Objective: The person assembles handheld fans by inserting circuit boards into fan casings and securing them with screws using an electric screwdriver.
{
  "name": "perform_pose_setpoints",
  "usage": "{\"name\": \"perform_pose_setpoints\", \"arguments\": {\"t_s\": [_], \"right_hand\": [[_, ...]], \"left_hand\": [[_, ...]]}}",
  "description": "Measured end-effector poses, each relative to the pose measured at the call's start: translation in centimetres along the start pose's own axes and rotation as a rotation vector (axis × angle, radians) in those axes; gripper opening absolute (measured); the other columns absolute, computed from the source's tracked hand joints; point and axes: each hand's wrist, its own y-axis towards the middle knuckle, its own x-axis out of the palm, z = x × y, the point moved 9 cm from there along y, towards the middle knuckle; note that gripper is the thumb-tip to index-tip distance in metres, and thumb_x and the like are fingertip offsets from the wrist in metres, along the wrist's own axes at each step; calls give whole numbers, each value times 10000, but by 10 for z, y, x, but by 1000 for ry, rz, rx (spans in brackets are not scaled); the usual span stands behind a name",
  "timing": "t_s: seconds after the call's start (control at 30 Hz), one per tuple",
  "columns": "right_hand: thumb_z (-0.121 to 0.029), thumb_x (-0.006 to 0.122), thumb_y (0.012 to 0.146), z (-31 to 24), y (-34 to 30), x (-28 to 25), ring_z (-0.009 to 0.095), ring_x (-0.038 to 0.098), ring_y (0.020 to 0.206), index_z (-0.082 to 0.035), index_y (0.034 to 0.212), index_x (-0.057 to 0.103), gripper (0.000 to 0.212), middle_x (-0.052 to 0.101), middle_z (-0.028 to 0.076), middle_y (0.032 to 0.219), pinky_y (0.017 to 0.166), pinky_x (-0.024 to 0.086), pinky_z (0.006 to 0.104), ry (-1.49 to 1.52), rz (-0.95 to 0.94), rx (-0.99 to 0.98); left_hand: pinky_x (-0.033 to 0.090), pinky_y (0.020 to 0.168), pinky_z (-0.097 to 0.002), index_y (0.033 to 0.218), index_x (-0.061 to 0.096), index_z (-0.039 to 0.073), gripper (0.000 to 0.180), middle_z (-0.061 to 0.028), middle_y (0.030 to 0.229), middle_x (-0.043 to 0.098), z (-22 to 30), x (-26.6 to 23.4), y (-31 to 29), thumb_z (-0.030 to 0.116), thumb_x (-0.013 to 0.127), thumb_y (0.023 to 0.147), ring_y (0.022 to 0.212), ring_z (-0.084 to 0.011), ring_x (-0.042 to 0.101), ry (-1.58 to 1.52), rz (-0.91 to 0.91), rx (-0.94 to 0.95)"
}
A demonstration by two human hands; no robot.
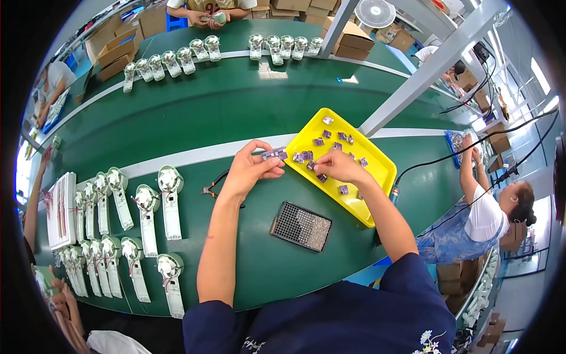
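My left hand (250, 168) is closed in a pinch on several small purple circuit boards (274, 154), held just beyond the near-left edge of a yellow tray (379, 172). My right hand (342, 166) reaches into the tray. Its fingertips are pinched at a small purple circuit board (311, 166); the fingers partly cover it. More loose boards (344, 190) of the same kind lie scattered over the tray floor. Nearer to me, a black perforated screw tray (302, 226) full of small metal screws lies between my forearms.
Pliers (206, 190) lie left of my left wrist. White and green fan-like housings (170, 200) stand in rows at left, beside a white foam tray (61, 209); more line the far bench. A grey post (407, 74) rises behind the yellow tray. A black cable (448, 152) crosses at right. Co-workers sit around.
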Motion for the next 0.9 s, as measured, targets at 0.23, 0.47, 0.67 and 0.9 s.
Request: {"name": "perform_pose_setpoints", "arguments": {"t_s": [0.23,0.47,0.67,0.9], "right_hand": [[-149,706,819,-42,-38,-32,165,680,733,36,1123,683,357,724,132,841,678,524,286,-198,403,-74],[-177,649,942,-76,-48,28,98,628,658,18,1147,635,283,679,46,842,539,488,224,765,186,-218],[-137,659,942,-80,-36,21,119,647,754,34,1107,631,239,685,73,901,628,541,252,793,186,-228],[-117,660,936,-83,-33,-16,102,661,742,63,1104,669,247,717,88,916,675,556,238,565,336,-280]], "left_hand": [[614,751,-271,1112,560,-15,247,-135,1007,662,5,27,0,-6,668,890,830,-183,707,-73,-17,91],[608,752,-268,1110,585,-45,261,-139,961,691,-3,30,-5,-22,684,870,840,-193,712,-11,15,12],[601,757,-266,1136,604,-67,273,-151,963,710,-5,27,0,-21,675,876,849,-171,703,-4,-8,79],[591,813,-255,1186,570,-78,286,-135,1020,704,11,43,20,-6,627,915,878,-166,705,76,-54,172]]}}
